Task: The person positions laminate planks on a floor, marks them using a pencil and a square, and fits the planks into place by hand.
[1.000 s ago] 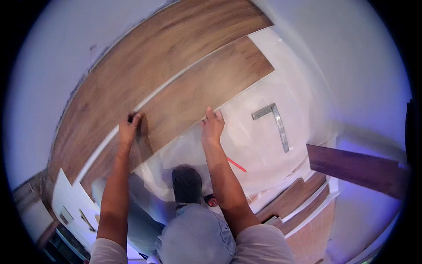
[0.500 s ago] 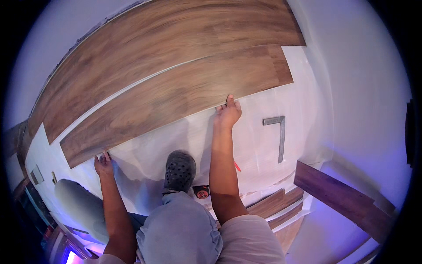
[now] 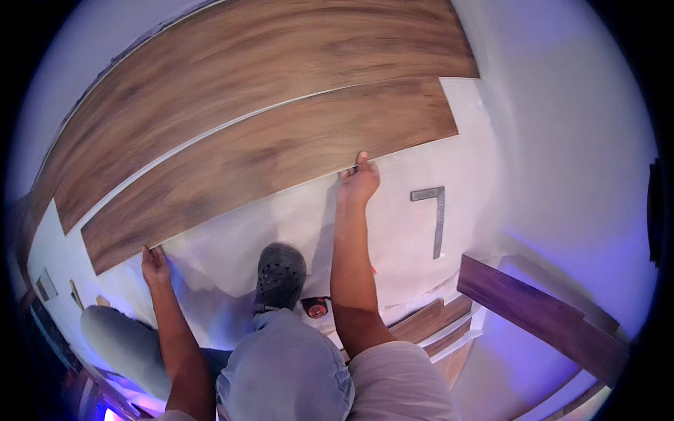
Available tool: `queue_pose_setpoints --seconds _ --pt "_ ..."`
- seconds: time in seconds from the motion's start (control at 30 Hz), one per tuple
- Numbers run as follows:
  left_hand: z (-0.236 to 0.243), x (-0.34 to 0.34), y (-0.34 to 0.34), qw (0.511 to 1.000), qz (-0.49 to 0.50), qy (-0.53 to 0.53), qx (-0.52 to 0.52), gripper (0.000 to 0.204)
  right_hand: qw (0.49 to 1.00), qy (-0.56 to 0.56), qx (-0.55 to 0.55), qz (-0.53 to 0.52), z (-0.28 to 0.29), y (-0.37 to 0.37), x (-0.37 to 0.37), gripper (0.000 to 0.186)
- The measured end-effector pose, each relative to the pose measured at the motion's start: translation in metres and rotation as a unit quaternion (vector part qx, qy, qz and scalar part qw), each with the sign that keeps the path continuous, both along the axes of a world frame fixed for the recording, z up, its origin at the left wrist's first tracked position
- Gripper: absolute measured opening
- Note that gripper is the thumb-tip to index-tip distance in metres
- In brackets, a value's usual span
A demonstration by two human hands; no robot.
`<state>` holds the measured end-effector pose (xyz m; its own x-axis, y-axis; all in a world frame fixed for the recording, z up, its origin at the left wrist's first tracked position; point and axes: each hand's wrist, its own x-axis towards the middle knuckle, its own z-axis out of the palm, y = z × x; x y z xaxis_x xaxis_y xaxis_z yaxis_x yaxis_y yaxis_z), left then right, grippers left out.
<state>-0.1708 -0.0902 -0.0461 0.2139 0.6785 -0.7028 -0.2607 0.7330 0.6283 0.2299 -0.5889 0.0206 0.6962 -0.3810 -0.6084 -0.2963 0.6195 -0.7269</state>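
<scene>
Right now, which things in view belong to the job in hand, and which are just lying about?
In the job:
long plank, held along its near edge by left hand and right hand
laid planks beside it

Just lying about, apparently:
metal square
dark plank
brown planks

No lettering or numbers can be read.

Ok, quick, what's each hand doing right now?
Left hand: closed, gripping the plank near its left end.
Right hand: closed, gripping the same edge farther right.
</scene>
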Motion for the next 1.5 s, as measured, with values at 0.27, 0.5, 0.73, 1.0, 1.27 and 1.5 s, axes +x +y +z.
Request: queue_pose_setpoints --seconds 0.27,0.5,0.73,1.0,1.27,1.5 --pt "0.010 0.006 0.005 0.997 -0.003 -0.071 0.023 0.017 0.999 -0.011 -0.044 0.010 0.021 -0.005 0.011 0.023" --pt "0.025 0.030 -0.012 1.000 0.002 -0.019 0.022 0.012 0.998 -0.005 -0.055 0.013 0.014 -0.009 0.012 0.018" --pt "0.027 0.025 -0.005 0.999 -0.004 0.019 0.029 0.014 0.997 0.004 -0.074 -0.005 0.015 -0.002 0.017 0.021" --pt "0.033 0.046 -0.044 0.995 -0.098 -0.001 0.009 0.022 0.990 0.012 -0.141 -0.026 0.018 -0.043 0.052 0.022" --pt "0.055 0.101 -0.125 0.984 -0.168 0.040 -0.036 0.026 0.987 0.041 -0.157 0.007 -0.015 -0.118 0.085 0.019" --pt "0.072 0.140 -0.167 0.977 -0.185 0.089 -0.060 0.032 0.973 0.065 -0.219 0.026 -0.040 -0.160 0.110 0.022"
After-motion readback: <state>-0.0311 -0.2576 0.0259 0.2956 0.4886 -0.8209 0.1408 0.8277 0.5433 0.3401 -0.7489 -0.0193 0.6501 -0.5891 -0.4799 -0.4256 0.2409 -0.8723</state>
